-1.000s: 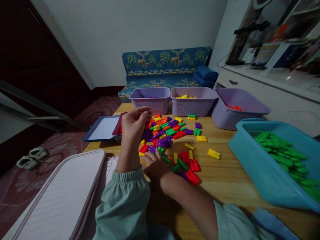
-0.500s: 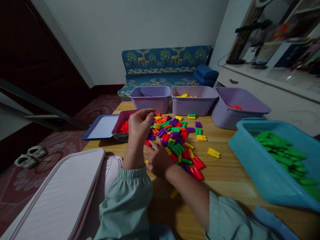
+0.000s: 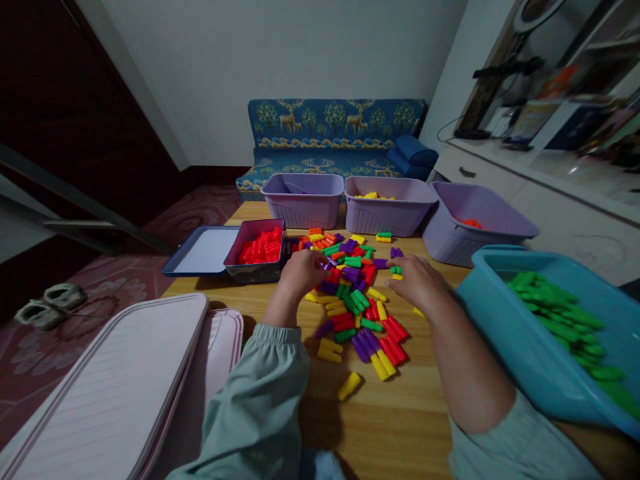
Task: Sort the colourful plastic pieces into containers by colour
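While the pile of coloured pegs (image 3: 353,293) is lying spread over the middle of the wooden worktop (image 3: 440,393), both hands are working at its far edge, knuckles up and wrists low. On the pile's left side the left hand (image 3: 303,270) is curling its fingers around what looks like a purple peg (image 3: 331,264), pinching it at the fingertips, the pale green sleeve (image 3: 260,400) running back toward the camera. On the pile's right side the right hand (image 3: 420,280) is arching palm-down over the loose pegs; whether it is grasping anything I cannot tell, since the fingers are hiding what lies under them. Bins are ringing the pile, seemingly so each colour sits within reach: a small tin of red pegs (image 3: 260,248) just left of it, three lilac tubs (image 3: 387,200) beyond it, and a blue basin (image 3: 500,320) of green pegs to its right. Nearer the camera, left of the pile, a pale pink lid (image 3: 115,380) is lying flat.
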{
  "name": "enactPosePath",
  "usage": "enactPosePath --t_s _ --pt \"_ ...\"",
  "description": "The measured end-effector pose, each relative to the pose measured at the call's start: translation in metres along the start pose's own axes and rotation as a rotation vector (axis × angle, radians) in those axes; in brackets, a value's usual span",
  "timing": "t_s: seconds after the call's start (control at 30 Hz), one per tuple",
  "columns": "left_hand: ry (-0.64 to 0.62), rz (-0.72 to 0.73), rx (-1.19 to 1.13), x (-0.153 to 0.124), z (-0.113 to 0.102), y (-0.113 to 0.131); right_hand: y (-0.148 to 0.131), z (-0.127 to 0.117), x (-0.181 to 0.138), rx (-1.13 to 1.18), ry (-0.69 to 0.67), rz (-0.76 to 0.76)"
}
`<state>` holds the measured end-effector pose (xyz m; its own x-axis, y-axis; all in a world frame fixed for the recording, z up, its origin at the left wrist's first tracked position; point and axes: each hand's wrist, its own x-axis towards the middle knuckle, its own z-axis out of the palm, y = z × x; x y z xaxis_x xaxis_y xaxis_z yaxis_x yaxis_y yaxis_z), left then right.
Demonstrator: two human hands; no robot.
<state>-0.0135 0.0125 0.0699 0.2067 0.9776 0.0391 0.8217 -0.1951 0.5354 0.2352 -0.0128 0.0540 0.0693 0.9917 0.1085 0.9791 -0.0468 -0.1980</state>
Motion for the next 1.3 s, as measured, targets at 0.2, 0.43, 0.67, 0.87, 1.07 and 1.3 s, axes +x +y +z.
enactPosePath --t_s 0.2,0.43,0.67,0.87,1.07,1.3 --pt "-0.186 -0.032 0.125 -0.001 0.000 -0.005 0.031 0.022 0.005 -0.034 -0.094 0.072" --pt "-0.358 0.013 0.195 -0.001 0.006 0.001 0.014 0.024 0.004 0.154 -0.104 0.095" --pt "-0.377 0.018 0.378 -0.004 0.008 0.014 -0.024 0.021 -0.008 0.179 -0.152 -0.077" --pt "-0.409 0.020 0.416 -0.005 0.009 0.016 -0.022 0.015 -0.012 0.048 -0.201 -0.011" --pt "-0.364 0.065 0.151 -0.001 0.010 0.001 -0.028 0.023 -0.007 0.461 -0.024 0.044" --pt "-0.281 0.063 -0.498 0.004 0.012 0.010 -0.063 0.030 -0.013 1.749 -0.125 0.311"
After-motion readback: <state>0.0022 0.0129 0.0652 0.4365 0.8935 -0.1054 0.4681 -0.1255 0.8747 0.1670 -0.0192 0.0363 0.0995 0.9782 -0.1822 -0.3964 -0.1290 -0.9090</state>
